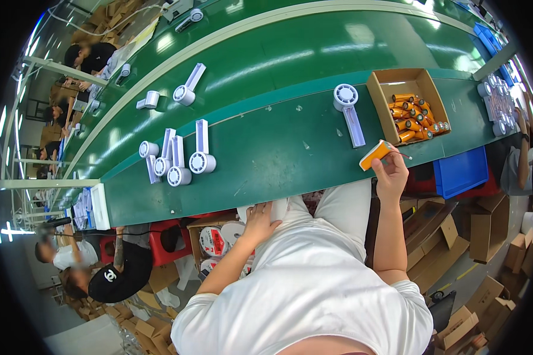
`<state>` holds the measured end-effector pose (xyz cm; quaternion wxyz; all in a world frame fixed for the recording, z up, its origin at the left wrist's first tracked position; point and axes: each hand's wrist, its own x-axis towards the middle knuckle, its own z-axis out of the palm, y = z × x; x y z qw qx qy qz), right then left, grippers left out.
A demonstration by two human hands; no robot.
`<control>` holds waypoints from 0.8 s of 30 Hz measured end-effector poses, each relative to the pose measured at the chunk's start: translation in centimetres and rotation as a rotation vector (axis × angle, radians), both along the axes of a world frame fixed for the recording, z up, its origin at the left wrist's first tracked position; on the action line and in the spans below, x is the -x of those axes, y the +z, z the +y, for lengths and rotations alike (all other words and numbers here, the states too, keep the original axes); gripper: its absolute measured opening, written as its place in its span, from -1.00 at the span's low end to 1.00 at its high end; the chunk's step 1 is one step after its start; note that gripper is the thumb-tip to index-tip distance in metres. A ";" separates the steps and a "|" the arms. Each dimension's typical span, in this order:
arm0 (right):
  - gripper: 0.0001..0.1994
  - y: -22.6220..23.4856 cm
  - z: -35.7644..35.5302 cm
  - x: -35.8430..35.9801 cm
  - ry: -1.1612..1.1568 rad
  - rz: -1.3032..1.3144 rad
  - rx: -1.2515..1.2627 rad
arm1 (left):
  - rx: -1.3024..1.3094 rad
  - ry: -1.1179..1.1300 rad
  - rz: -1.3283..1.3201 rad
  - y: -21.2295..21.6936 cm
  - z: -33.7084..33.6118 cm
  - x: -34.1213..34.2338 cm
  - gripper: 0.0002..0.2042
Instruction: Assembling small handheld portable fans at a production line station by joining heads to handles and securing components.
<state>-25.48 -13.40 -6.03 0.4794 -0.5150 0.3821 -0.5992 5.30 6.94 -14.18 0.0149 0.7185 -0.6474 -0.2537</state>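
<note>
My right hand (392, 174), raised at the table's front edge, is closed on an orange battery pack (374, 156) with a white end face and thin wires trailing to the right. Below the table edge, my left hand (262, 222) lies flat with fingers stretched over a white rounded thing (280, 208) at my lap, partly hidden by the hand; I cannot tell its kind. A white handheld fan housing (353, 125) lies on the green table (266, 154), left of an open cardboard box (387, 122) holding several orange batteries (410, 112).
Several white fan housings (202, 162) lie at the left of the table, others on the green conveyor (266, 50). A blue bin (461, 171) hangs at the front right. Below left, a carton holds round labelled rolls (212, 241). Other people work along both sides.
</note>
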 end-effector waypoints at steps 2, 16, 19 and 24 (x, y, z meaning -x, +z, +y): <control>-0.59 -0.2 0.3 0.2 0.030 0.009 0.011 | -0.005 -0.033 -0.015 0.3 -0.3 0.1 -0.23; -0.64 1.8 0.0 0.3 0.132 0.221 -0.025 | 0.039 -0.208 0.093 6.7 -1.7 2.6 -0.63; -0.66 3.0 -0.4 0.3 0.203 0.368 -0.043 | 0.202 -0.355 0.428 10.5 -4.9 3.7 -0.89; -0.68 3.6 -1.5 0.0 0.295 0.484 -0.033 | 0.757 -0.378 0.338 13.4 -16.4 5.6 -0.84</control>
